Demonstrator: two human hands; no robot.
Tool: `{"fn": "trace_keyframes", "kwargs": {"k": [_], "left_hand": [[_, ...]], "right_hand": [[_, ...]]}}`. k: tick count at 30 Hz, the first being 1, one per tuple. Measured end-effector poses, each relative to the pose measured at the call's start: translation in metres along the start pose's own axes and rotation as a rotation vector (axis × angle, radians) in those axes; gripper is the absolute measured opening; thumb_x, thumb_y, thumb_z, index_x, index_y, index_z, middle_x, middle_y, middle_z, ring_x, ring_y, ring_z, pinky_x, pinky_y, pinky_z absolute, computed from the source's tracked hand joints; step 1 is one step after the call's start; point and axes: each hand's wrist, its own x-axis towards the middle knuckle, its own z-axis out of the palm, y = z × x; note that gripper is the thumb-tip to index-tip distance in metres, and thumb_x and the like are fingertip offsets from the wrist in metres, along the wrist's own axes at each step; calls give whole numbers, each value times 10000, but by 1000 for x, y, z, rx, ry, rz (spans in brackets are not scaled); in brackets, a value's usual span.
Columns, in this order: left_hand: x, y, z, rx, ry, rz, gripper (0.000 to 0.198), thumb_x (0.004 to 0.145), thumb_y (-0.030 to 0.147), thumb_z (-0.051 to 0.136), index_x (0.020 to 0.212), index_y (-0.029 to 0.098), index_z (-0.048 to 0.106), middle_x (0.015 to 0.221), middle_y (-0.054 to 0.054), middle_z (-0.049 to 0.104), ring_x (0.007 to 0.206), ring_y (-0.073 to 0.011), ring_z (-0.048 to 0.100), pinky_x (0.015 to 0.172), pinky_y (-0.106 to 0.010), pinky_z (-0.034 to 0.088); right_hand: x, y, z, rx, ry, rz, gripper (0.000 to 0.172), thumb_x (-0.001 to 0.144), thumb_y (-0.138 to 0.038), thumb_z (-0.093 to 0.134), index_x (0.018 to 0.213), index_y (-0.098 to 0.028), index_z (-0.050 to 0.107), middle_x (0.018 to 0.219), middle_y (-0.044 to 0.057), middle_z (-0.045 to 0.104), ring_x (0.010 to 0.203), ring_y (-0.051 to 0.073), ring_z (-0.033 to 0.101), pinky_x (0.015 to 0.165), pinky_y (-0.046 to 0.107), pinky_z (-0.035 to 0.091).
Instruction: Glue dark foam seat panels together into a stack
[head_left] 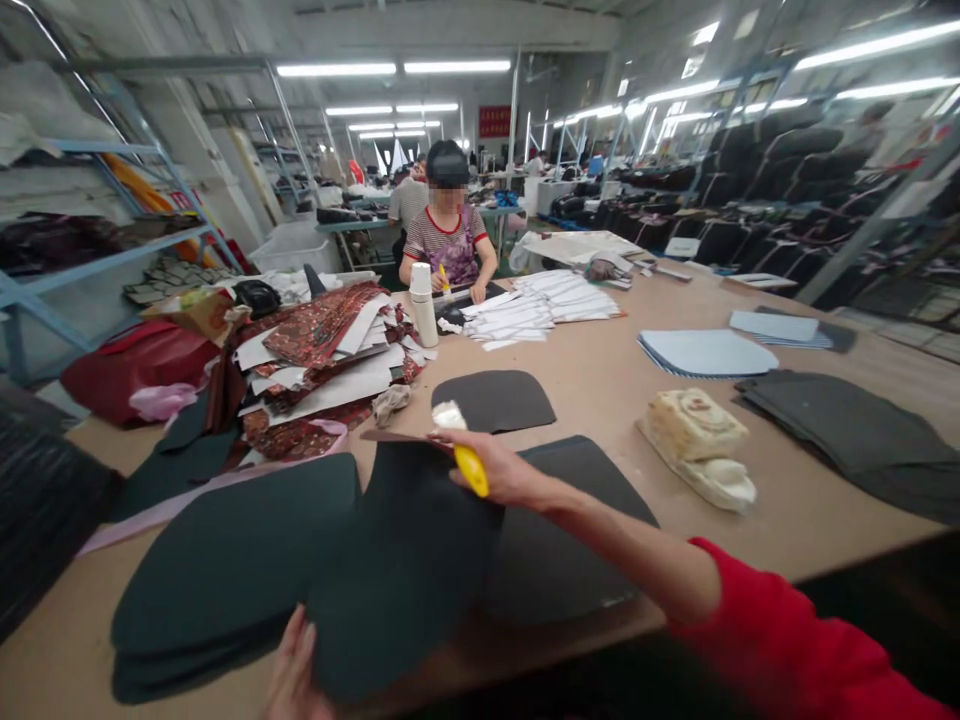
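Note:
My right hand (499,468) is closed around a brush (470,470) with a yellow handle and white bristles. Its fingers also pinch the far edge of a dark, flexible panel (405,560), which is raised and curved. At the bottom, my left hand (295,665) has its fingers stretched out against the panel's left edge; its thumb is hidden. A stack of dark green-black panels (240,560) with rounded corners lies on the left. Under my right forearm rests a dark grey panel (570,540), partly covered, and a smaller grey panel (493,400) lies beyond the brush.
On the table (600,370) are a cream block-shaped bundle (694,425), grey sheets (847,430), pale blue pieces (705,352) and a white bottle (423,305). Red patterned scraps (322,350) are heaped at left. A co-worker (448,235) sits opposite, holding another yellow-handled brush (444,278).

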Motion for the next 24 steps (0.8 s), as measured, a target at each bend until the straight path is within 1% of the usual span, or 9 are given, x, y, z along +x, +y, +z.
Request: {"fn": "trace_keyframes", "kwargs": {"k": [2,5,7,9,11,13,18,22,24], "left_hand": [[-12,9,38,-32,-44,111,488,548,464,736,1000,310,632,1012,-3,658,942,-193,608,734,-295,533],[-29,4,98,33,-175,265,532,534,378,754,1020,212,613,878,-19,635,825,-139,603,731,-238,504],[-33,-9,128,183,-271,316,538,571,356,716,1057,171,580,806,-18,614,765,-132,601,714,-251,502],[-32,-26,147,315,-320,338,532,581,336,685,1063,148,562,743,-7,594,700,-131,595,690,-276,504],[-28,-41,155,390,-317,351,534,574,318,668,1066,143,555,710,6,579,659,-130,582,682,-293,501],[-25,-52,157,436,-297,370,560,572,312,653,1095,147,539,711,12,570,656,-131,573,688,-302,496],[-21,-59,157,537,-280,413,630,581,344,628,1158,134,489,728,11,553,655,-136,563,693,-315,500],[-23,-62,157,615,-272,439,643,609,360,604,1193,127,471,766,-12,560,659,-149,560,692,-342,511],[-25,-61,155,643,-250,462,664,617,372,610,1214,123,459,858,-60,585,713,-181,572,703,-388,517]], "right_hand": [[-35,3,-46,-139,83,6,476,773,-214,517,1248,-176,507,1235,68,561,1096,216,532,928,359,417],[-96,37,-98,-371,305,215,501,789,-305,539,1277,-207,484,1112,72,611,917,216,591,808,355,467],[-134,72,-117,-506,484,389,534,760,-357,560,1253,-164,496,950,86,640,763,215,591,699,343,474],[-164,106,-125,-590,594,512,533,735,-372,557,1211,-135,517,875,90,638,727,221,583,664,335,463],[-186,129,-124,-639,649,584,525,725,-377,540,1194,-141,525,860,83,631,733,227,583,662,334,453],[-200,141,-121,-654,656,629,535,734,-393,524,1216,-160,513,791,53,611,681,220,574,629,325,438],[-217,142,-121,-592,605,650,531,771,-427,519,1248,-194,487,633,-14,525,542,182,524,526,284,384],[-226,148,-120,-550,569,617,452,796,-465,514,1159,-196,527,672,1,563,552,177,537,525,278,392],[-229,149,-124,-591,556,552,401,831,-481,465,1086,-185,553,750,40,604,617,193,568,570,294,418]]}}
